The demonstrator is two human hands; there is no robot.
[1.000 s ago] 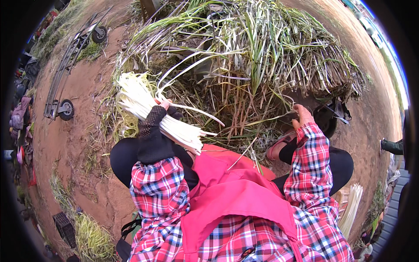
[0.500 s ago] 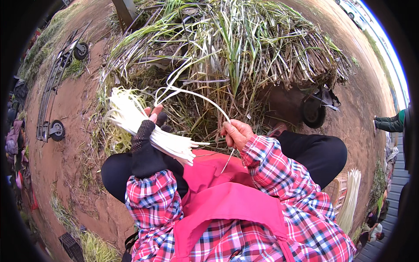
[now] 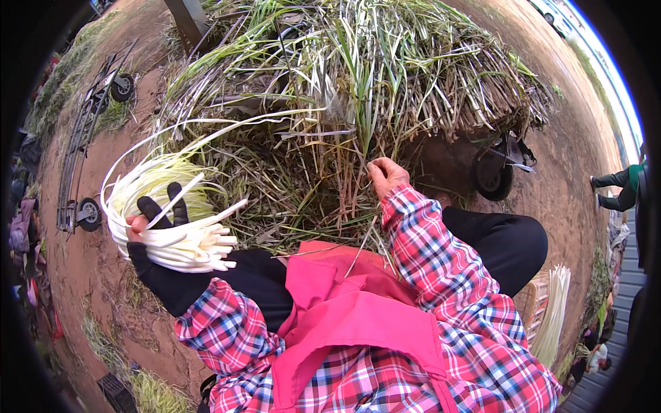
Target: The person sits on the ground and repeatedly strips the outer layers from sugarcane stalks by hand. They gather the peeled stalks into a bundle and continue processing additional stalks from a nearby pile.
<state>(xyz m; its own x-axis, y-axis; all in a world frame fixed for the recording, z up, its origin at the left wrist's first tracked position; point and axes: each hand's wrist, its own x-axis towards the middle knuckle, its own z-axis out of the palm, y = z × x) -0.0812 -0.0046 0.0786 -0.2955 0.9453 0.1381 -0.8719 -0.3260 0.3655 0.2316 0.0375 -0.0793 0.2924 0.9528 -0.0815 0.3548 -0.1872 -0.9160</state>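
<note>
Bare reddish-brown earth [image 3: 110, 268] spreads around a large heap of cut leaves and stalks [image 3: 427, 82], green on top with dry, brownish stems hanging down. On the near side of the heap sits the person, in a plaid shirt, a pink apron [image 3: 365, 330] and black trousers [image 3: 496, 244]. Near the heap's front left, the left hand [image 3: 156, 213], in a black glove with its thumb tip bare, is closed around a bundle of white stalks [image 3: 186, 249]. The cut ends point right; yellow-green tops curl back, and a few long blades arch toward the heap. The bare right hand [image 3: 389, 175] is at the heap's front edge, fingers bent close together; whether they pinch anything, I cannot tell. Nearer than the heap and to its right, more white stalks [image 3: 553, 320] stand beside a slatted basket [image 3: 536, 303]; on its near left lies a black crate [image 3: 116, 392]. 1 black wheel [image 3: 490, 172] shows beneath the heap's right end. Left of the heap rests a metal frame [image 3: 76, 148] with 2 wheels visible clearly; a grey post [image 3: 187, 24] rises by its far left. Off to the heap's right, at the rim, is another person in green and dark clothing [image 3: 620, 182].
</note>
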